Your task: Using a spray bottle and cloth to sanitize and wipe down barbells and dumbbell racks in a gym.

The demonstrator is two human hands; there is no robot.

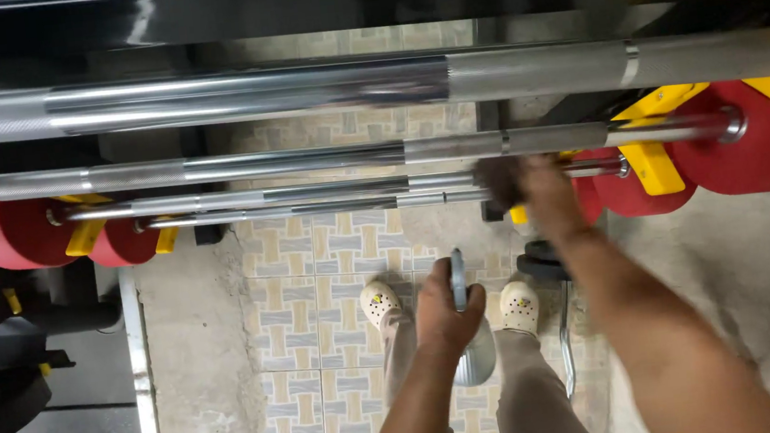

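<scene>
Our left hand (446,309) is closed around a grey spray bottle (468,331), held over the tiled floor (309,308) above our feet. Our right hand (538,188), motion-blurred, presses a dark cloth (497,180) against a lower chrome barbell (307,193) on the rack; its grip appears closed on the cloth.

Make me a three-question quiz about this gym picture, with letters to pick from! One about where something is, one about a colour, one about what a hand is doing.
1. Where is the right hand?
A. on the lowest bar
B. on a shoe
C. on the floor

2. What colour are the round weight plates?
A. blue
B. red
C. green

3. What is the left hand doing?
A. hanging open
B. pressing a wall
C. gripping a grey disc

Answers: 1 A, the blurred hand reaches the lowest bar. 2 B, the plates at both bar ends are red. 3 C, the fingers wrap the disc's edge.
</scene>
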